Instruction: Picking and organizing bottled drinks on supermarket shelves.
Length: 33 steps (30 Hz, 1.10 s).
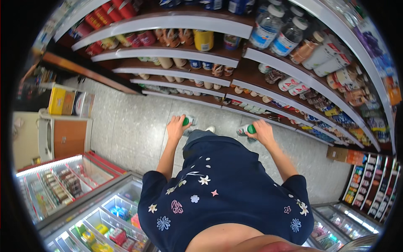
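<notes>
My left hand [177,126] is wrapped around the neck end of a green-capped bottle [191,120], held low beside my leg. Past the left fingers part of another clear container [187,132] shows, mostly hidden. On the other side, my right hand [263,130] grips a second green-capped bottle [243,130] near its cap. Below that one hangs a further clear shape [252,140], too covered to tell. Both arms reach down on either side of my dark flowered shirt [226,182], above the floor.
Ahead stands a shelf unit [176,71] stocked with cans and bottles, among them large clear water bottles [285,41]. Grey tile floor [126,126] lies between it and me. Glass-topped freezers [104,214] flank me at the lower left and right [337,220]. Boxes [64,100] sit atop a cabinet [70,134].
</notes>
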### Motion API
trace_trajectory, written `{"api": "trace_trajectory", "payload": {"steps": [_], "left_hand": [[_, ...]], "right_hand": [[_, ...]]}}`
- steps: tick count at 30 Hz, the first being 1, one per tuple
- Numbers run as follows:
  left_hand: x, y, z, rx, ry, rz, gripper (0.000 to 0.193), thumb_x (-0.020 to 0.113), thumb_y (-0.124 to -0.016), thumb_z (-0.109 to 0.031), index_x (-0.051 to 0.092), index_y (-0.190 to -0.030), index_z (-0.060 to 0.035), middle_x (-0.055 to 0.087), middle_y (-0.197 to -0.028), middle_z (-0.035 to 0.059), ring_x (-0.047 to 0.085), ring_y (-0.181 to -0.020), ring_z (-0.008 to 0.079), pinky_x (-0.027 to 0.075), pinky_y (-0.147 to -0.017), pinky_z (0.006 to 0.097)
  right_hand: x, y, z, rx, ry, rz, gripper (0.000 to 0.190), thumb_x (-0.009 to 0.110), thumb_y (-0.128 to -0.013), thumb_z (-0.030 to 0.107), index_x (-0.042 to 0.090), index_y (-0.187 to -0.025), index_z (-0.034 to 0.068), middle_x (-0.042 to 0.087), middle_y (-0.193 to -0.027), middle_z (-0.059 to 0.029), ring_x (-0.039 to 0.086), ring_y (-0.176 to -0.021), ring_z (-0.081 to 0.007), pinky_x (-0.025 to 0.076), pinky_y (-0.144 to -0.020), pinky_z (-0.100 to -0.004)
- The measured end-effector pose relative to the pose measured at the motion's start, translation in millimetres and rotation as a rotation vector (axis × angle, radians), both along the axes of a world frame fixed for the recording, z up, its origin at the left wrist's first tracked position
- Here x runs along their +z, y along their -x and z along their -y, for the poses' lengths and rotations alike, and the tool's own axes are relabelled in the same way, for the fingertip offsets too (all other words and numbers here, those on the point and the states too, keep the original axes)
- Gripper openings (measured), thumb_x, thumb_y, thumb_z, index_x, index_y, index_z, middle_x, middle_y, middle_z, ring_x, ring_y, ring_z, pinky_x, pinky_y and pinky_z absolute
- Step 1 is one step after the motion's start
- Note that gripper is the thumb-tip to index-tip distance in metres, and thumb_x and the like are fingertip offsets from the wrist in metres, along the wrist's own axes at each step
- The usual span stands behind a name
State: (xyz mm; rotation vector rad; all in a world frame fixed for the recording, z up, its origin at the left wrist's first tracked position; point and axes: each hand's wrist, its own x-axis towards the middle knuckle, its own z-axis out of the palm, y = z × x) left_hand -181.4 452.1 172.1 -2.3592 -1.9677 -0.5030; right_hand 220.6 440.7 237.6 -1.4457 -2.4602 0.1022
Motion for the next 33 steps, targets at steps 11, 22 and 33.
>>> {"api": "trace_trajectory", "payload": {"steps": [11, 22, 33], "left_hand": [[30, -17, -30, 0.072, -0.09, -0.014, 0.04, 0.073, -0.069, -0.041, 0.058, -0.095, -0.016, 0.056, -0.076, 0.0024, 0.056, -0.078, 0.0223, 0.048, -0.055, 0.0362], [79, -63, -43, -0.024, -0.206, -0.03, 0.042, 0.075, -0.065, -0.041, 0.06, -0.095, -0.0161, 0.056, -0.073, -0.0002, 0.055, -0.074, 0.0192, 0.047, -0.053, 0.0341], [70, -123, -15, -0.244, -0.057, 0.027, 0.041, 0.074, -0.067, -0.043, 0.058, -0.091, -0.0141, 0.057, -0.073, 0.0025, 0.055, -0.074, 0.0209, 0.047, -0.053, 0.0355]], "right_hand": [[-59, -59, 109, -0.214, 0.167, 0.03, 0.045, 0.076, -0.064, 0.043, 0.056, -0.084, 0.008, 0.056, -0.078, -0.0077, 0.056, -0.08, -0.0258, 0.048, -0.062, -0.0379], [-59, -84, 110, -0.248, 0.088, -0.038, 0.044, 0.076, -0.065, 0.041, 0.056, -0.087, 0.009, 0.057, -0.081, -0.0061, 0.057, -0.08, -0.0239, 0.049, -0.064, -0.0359], [-35, -79, 102, -0.264, -0.097, -0.14, 0.043, 0.079, -0.062, 0.038, 0.059, -0.085, 0.009, 0.054, -0.074, -0.0046, 0.055, -0.071, -0.0223, 0.046, -0.057, -0.0344]]}}
